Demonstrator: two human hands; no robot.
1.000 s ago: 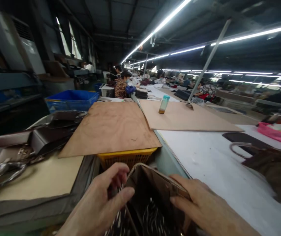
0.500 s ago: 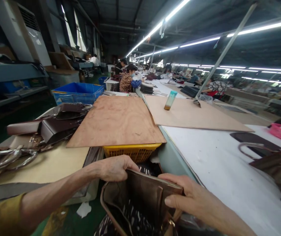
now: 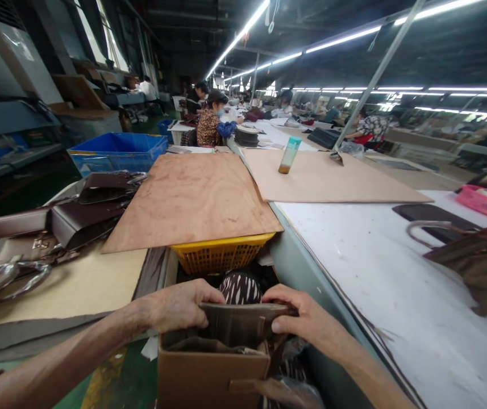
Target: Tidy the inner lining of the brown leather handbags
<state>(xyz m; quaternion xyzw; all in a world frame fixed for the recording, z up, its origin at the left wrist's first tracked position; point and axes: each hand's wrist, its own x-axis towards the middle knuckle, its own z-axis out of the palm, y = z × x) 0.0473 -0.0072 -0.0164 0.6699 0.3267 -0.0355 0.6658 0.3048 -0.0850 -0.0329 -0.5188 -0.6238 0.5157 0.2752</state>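
A brown handbag [image 3: 213,372] stands upright over my lap, its mouth facing up and its inner pocket showing. My left hand [image 3: 183,307] pinches the far rim of the bag at its left corner. At the right end of the same rim, my right hand [image 3: 307,315] grips the edge with the thumb inside and the fingers behind. A strap and some clear plastic wrap [image 3: 298,389] hang at the bag's right side. Patterned black-and-white cloth [image 3: 241,287] shows just beyond the rim.
A plywood board [image 3: 200,196] lies over a yellow basket [image 3: 221,254] ahead. Several dark brown bags [image 3: 90,218] are piled on the left. On the right, a white-covered table [image 3: 354,267] carries another brown bag [image 3: 477,267]. A glue bottle [image 3: 290,154] stands on cardboard. Co-workers sit farther back.
The handbag has turned from tilted, with its inside toward me, to upright with its front panel showing. Both hands keep hold of the rim, and the view has shifted slightly.
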